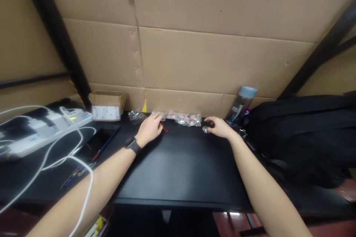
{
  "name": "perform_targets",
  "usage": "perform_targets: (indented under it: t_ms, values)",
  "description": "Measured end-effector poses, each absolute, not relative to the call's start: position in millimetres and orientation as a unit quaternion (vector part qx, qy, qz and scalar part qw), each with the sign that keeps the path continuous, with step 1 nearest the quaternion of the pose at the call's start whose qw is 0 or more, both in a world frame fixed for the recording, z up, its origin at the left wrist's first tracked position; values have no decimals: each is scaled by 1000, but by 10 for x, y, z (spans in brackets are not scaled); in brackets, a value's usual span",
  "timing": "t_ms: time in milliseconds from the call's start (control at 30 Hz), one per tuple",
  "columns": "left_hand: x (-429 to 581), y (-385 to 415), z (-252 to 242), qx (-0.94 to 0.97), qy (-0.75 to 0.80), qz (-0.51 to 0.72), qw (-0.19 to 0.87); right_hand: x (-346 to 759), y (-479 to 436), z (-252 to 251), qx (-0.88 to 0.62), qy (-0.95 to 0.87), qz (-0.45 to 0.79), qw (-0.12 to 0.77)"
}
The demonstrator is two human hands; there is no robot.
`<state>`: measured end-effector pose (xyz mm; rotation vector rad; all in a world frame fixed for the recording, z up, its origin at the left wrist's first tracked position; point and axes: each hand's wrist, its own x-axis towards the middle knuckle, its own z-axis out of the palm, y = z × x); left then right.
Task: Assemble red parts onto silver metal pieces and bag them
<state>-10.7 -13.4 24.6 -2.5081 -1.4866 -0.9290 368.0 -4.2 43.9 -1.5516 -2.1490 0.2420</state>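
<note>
My left hand (151,129), a dark watch on its wrist, is closed with its fingers bent downward at the back of the desk. A small red loop of cord (165,129) sticks out beside its fingertips; whatever the fingers hold is hidden. Just behind lies a clear plastic packet (159,114). My right hand (221,128) rests at the right with thumb and forefinger apart. Near its thumb is a small shiny round disc (205,129), which seems to lie on the desk. Between the hands, along the cardboard wall, sits a row of clear-wrapped round pieces with red marks (183,119).
On the left are a small cardboard box (107,105), crumpled clear plastic (136,116), a phone (98,142) and a white power strip (50,131). White cables (89,181) cross above my left forearm. A blue-capped bottle (241,105) and black bag (303,137) stand right.
</note>
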Motion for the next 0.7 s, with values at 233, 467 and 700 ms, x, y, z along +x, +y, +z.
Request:
perform_targets:
  t_ms: [233,467,700]
  values:
    - [-119,-173,66,-811,-477,-331,-73,3722,4,318,-552,-798,131,202]
    - [-76,-224,157,-807,-506,-297,-59,3743,70,253,-552,-793,132,221]
    - [-114,-189,138,-806,-491,-324,-65,3795,125,202,-563,-775,149,244]
